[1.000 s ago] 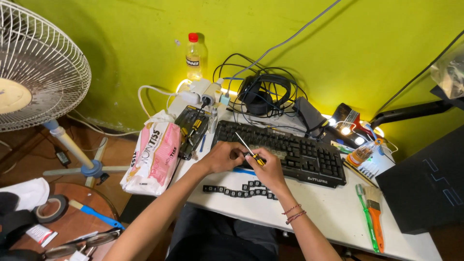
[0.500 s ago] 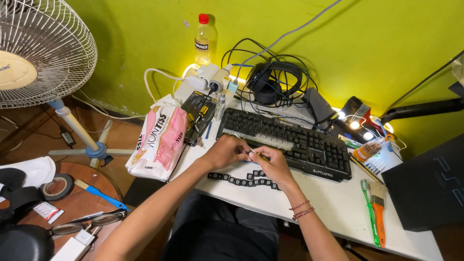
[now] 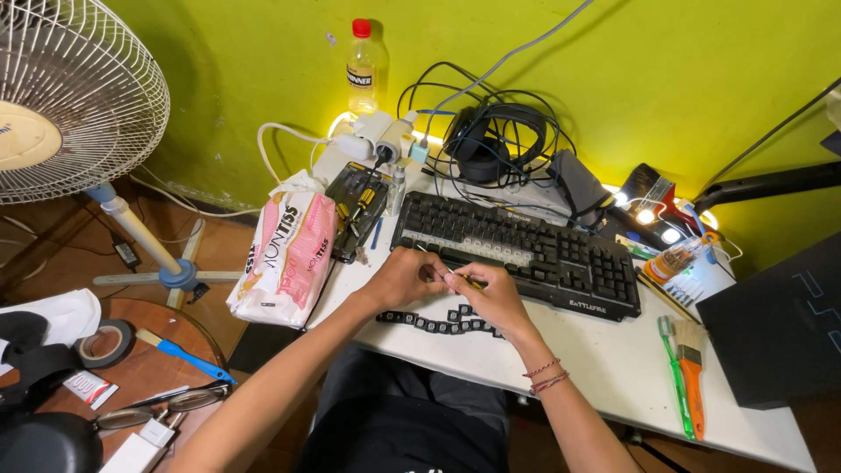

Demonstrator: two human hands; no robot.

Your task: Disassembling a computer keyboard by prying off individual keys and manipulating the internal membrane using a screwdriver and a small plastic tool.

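head cam | looks steeply down | desk (image 3: 613,359) close below | single view

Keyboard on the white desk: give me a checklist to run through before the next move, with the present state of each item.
1. Keyboard lies flat on the desk: ok.
2. Bare strip where keycaps are off shows in the keyboard's near rows: ok.
3. Removed keycaps grouped in a row on the desk before the keyboard, none at the edge: ok.
4. Left hand and right hand meet over the keyboard's near edge: ok.
5. Thin yellow-tipped tool sits between the hands; which hand grips it: cannot tell.
6. Brushes lie apart on the right: ok.
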